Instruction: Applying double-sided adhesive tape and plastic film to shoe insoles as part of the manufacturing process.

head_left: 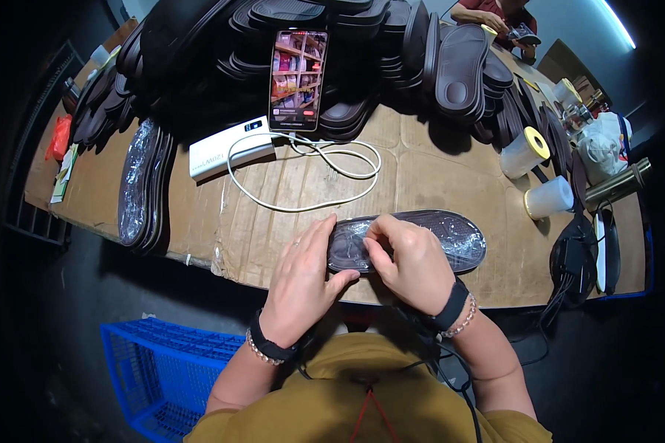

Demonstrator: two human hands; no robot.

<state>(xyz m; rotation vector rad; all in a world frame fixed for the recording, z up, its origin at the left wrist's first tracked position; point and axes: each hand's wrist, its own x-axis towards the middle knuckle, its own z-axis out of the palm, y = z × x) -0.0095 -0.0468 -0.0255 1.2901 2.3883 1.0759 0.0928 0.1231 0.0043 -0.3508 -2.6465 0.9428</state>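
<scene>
A dark brown shoe sole (459,241) covered in shiny clear film lies across the near edge of the table. My left hand (301,269) rests against the sole's left end, its fingers stretched out along the end and its thumb along the near edge. Over the sole's middle, my right hand (414,255) is closed, thumb and forefinger pinched together on the crinkled clear film. The curled fingers partly hide the pinch and the middle of the sole.
Behind lie a white power bank (229,151) with a looped white cable (373,173) and a propped phone (298,81). Soles are piled (459,70) at the back; a film-covered stack (137,188) stands left. Film rolls (526,153) stand right. A blue crate (174,369) is below; another person (495,18) works far right.
</scene>
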